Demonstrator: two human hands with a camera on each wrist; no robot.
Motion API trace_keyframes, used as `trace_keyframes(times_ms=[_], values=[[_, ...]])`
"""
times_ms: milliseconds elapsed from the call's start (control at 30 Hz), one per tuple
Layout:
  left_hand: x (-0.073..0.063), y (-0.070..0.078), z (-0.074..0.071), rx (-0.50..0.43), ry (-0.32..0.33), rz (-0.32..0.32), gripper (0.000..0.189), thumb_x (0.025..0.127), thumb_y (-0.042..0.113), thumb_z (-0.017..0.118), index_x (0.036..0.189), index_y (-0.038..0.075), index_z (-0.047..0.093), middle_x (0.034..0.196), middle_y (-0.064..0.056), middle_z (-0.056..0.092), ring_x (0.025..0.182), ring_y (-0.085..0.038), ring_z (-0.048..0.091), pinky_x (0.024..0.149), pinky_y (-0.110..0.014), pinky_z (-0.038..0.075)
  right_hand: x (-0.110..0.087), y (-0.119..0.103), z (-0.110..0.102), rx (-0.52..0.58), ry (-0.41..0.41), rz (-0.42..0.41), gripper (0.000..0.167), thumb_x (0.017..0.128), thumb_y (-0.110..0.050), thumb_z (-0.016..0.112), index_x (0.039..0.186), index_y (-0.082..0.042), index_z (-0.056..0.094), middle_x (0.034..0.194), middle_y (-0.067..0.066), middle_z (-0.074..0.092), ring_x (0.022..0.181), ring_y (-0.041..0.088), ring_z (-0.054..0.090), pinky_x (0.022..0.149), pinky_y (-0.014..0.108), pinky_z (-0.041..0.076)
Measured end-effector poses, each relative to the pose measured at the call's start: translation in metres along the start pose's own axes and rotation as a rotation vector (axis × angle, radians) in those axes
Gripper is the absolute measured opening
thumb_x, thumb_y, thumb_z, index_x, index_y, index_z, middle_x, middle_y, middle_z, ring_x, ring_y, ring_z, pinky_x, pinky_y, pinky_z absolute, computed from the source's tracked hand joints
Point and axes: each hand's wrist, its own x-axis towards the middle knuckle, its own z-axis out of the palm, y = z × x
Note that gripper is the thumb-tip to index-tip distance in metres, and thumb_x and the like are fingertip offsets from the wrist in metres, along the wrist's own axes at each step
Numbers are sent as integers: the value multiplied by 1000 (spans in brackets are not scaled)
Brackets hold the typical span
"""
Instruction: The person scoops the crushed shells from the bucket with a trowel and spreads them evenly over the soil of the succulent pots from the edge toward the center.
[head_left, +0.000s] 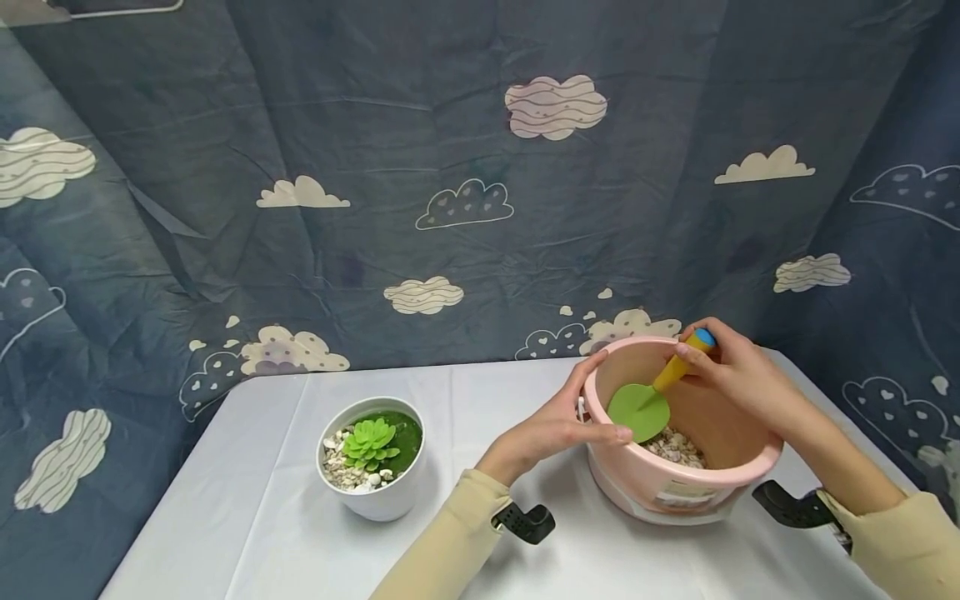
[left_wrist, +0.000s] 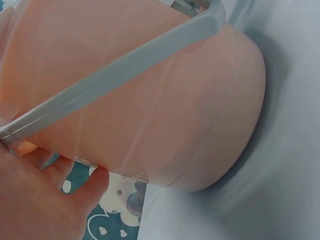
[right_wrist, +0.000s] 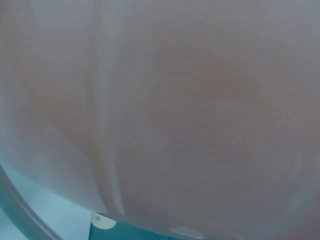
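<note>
A pink bucket (head_left: 626,479) stands at the right of the white table, with small pebbles (head_left: 675,447) at its bottom. My left hand (head_left: 542,432) grips its left side, the thumb along the near rim and the fingers spread round the outer wall. In the left wrist view those fingers (left_wrist: 92,187) lie against the bucket wall, below its pale carrying handle (left_wrist: 115,72). With my right hand (head_left: 738,375) I hold a toy shovel by its yellow, blue-tipped grip. The shovel's green blade (head_left: 637,410) slants down inside the bucket, above the pebbles. Bucket wall (right_wrist: 200,120) fills the right wrist view.
Left of the bucket, a white pot (head_left: 386,500) holds a green succulent (head_left: 370,444), pebbles and a patch of green moss. A dark blue curtain (head_left: 390,150) with cloud prints hangs behind the white-covered table (head_left: 277,533) and along its sides.
</note>
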Motion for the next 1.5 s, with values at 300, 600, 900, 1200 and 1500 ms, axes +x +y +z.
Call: trace_keyframes(times_ms=[300, 600, 900, 1200, 1500], values=[[-1, -2, 2, -2, 7, 8, 94, 80, 29, 79, 149, 53, 19, 157, 11, 20, 141, -12, 26, 110, -37, 24, 0, -1, 1, 3, -37, -13, 31, 103, -20, 53, 120, 5, 47, 110, 23, 62, 93, 31, 64, 73, 30, 58], [-1, -3, 5, -16, 20, 15, 90, 81, 26, 79, 148, 52, 25, 152, 19, 23, 139, -7, 27, 109, -36, 26, 1, 3, -2, 37, -64, -12, 27, 101, -14, 56, 119, 6, 49, 112, 26, 63, 96, 31, 65, 73, 32, 58], [-1, -4, 4, -23, 24, 37, 89, 81, 26, 78, 148, 50, 26, 153, 19, 21, 140, -10, 25, 108, -35, 27, 4, 2, -4, 32, -92, -3, 29, 102, -19, 55, 117, 5, 50, 106, 21, 61, 92, 28, 64, 75, 33, 58], [1, -6, 4, -28, 26, 46, 87, 82, 26, 78, 148, 50, 26, 152, 17, 23, 141, -10, 26, 109, -34, 27, 7, -4, -7, 87, -124, 61, 37, 102, -25, 55, 121, 6, 48, 111, 22, 60, 97, 31, 64, 78, 37, 57], [0, -8, 5, -54, 21, 40, 88, 81, 23, 78, 148, 48, 27, 150, 18, 24, 140, -12, 28, 106, -30, 30, 6, -2, -6, 61, -131, 76, 37, 103, -26, 53, 121, 6, 47, 109, 21, 60, 97, 32, 64, 79, 33, 57]])
